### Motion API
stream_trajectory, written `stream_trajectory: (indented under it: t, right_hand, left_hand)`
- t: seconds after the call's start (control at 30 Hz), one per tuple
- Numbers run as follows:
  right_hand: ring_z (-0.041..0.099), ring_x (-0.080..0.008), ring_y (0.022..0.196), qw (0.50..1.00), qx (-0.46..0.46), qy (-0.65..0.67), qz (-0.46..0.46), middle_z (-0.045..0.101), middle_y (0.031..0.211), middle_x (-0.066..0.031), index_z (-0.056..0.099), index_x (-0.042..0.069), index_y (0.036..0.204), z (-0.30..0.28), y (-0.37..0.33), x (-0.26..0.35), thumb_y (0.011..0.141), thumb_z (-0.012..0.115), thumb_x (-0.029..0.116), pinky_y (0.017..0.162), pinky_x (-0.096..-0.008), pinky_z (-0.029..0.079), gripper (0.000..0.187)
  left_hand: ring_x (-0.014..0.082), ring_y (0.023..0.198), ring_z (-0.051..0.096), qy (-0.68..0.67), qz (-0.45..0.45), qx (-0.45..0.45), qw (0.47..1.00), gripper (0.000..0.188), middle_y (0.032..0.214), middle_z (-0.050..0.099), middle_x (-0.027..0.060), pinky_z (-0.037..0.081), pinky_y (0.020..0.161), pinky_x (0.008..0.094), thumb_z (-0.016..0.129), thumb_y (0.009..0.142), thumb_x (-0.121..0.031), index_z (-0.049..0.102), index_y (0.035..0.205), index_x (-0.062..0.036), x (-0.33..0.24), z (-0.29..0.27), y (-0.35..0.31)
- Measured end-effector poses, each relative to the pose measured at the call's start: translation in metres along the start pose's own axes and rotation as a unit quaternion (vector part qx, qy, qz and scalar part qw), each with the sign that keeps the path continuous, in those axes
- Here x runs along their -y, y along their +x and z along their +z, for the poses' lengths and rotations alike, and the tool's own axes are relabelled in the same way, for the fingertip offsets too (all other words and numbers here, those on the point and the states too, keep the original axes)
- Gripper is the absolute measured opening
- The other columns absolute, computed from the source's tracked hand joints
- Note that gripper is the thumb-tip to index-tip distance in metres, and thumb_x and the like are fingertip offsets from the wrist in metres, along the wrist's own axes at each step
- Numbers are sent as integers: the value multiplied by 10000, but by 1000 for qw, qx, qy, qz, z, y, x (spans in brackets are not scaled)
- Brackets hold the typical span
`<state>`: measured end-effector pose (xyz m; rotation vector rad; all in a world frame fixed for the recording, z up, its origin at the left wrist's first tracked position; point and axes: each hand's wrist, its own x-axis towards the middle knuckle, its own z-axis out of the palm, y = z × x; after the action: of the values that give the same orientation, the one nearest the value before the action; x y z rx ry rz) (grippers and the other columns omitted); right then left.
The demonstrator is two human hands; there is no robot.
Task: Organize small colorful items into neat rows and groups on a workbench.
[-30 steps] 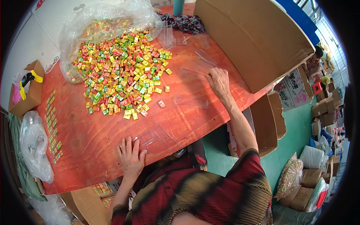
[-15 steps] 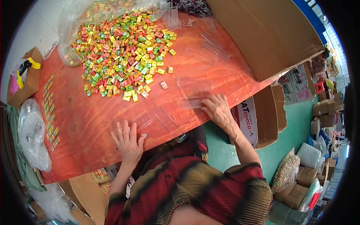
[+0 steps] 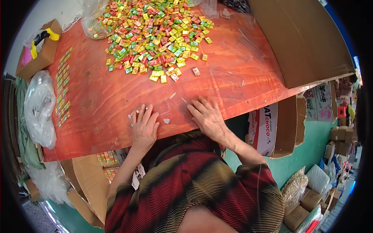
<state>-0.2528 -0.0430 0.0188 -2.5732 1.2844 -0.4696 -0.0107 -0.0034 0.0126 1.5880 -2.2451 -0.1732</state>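
My left hand point(image 3: 144, 127) lies palm down near the front edge of the red table, fingers stretched and slightly apart. Close to it on the right, my right hand point(image 3: 208, 119) also rests palm down, its fingers spread. A clear plastic piece point(image 3: 176, 101), hard to make out against the wood, lies between the hands. My right fingertips are at its right side; whether they touch it I cannot tell. A small whitish bit point(image 3: 166, 121) sits by my left thumb. Beyond, a heap of small wrapped candies point(image 3: 155, 37), yellow, green, red and orange, covers the table's far part.
More clear plastic pieces point(image 3: 243, 48) lie at right, beside a large cardboard box point(image 3: 301, 42). Rows of small candies point(image 3: 63, 87) line the left side, near a clear plastic bag point(image 3: 39, 110) and a small carton point(image 3: 46, 52). Open cartons point(image 3: 285, 124) stand below the table's right edge.
My right hand has moved left, off the plastic pieces at the right and closer to my left hand. The left fingers have shifted slightly. The whole view has also shifted.
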Motion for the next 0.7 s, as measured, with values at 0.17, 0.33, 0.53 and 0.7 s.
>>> stream_trajectory:
  t: [0.17,0.33,0.53,0.7]
  right_hand:
    - [400,-333,1182,998,36,2,-47,481,1219,-127,522,59,1148,-4,17,-10,702,506,31,956,-456,320,448]
    - [437,-312,1127,997,4,-1,-81,498,1188,-122,512,65,1170,-3,30,-11,657,495,10,950,-434,325,515]
    - [476,-306,1051,988,-137,-44,52,517,1117,-124,526,59,1128,-27,5,-28,689,595,45,908,-421,348,445]
    - [463,-289,1111,986,-91,-113,84,527,1125,-118,543,47,1085,-24,-38,-58,733,582,60,916,-429,346,354]
  left_hand:
    - [370,1150,425,-40,-30,-50,997,179,1207,488,162,274,959,513,536,824,-137,611,950,-34,2,-5,-17]
    - [367,1140,435,-48,-13,-55,997,164,1188,501,165,298,942,510,550,814,-126,620,943,-53,-8,-3,-22]
    - [369,1137,437,-31,-10,-54,998,160,1176,503,163,314,932,518,571,798,-132,614,934,-58,-15,-1,-21]
    - [372,1149,424,-42,-3,-65,997,173,1178,493,166,320,924,539,598,767,-129,605,923,-57,-15,5,-20]
